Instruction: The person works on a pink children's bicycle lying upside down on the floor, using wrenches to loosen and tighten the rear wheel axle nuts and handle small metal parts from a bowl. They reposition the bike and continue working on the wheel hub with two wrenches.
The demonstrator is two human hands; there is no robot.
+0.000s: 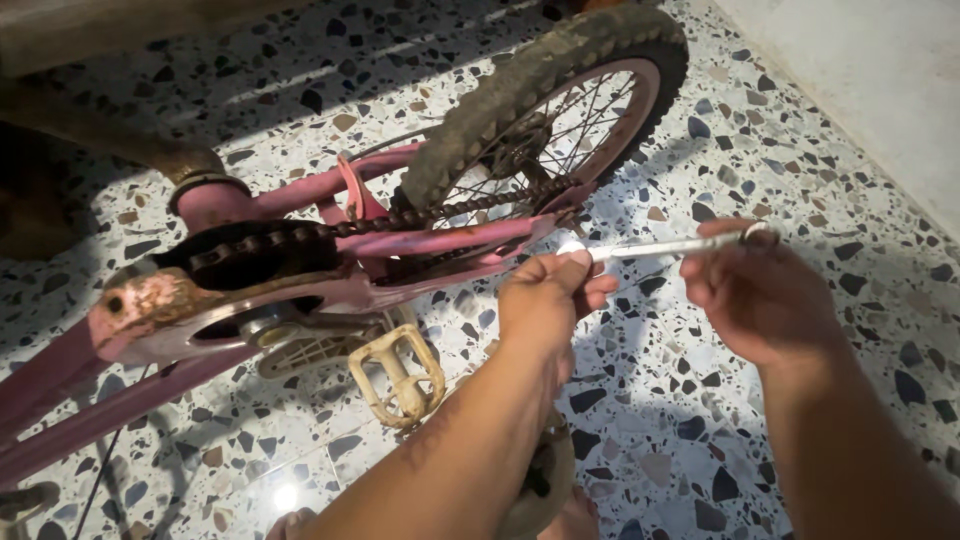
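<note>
A small pink bicycle (330,185) lies on its side on the speckled floor, its dirty rear wheel (545,90) at the top. My right hand (760,295) grips a shiny metal wrench (665,246) by its handle. The wrench's far end sits at the rear axle end of the pink frame. My left hand (545,300) pinches that end of the wrench by the axle. A rusty chain (420,216) runs from the black chainring (245,255) to the wheel hub. A cream pedal (400,375) sticks up just left of my left forearm.
Terrazzo floor (700,430) spreads all around. A pale wall (880,70) rises at the upper right, close to the wheel. A dark wooden furniture leg (150,150) stands at the upper left. Part of my foot (300,522) shows at the bottom edge.
</note>
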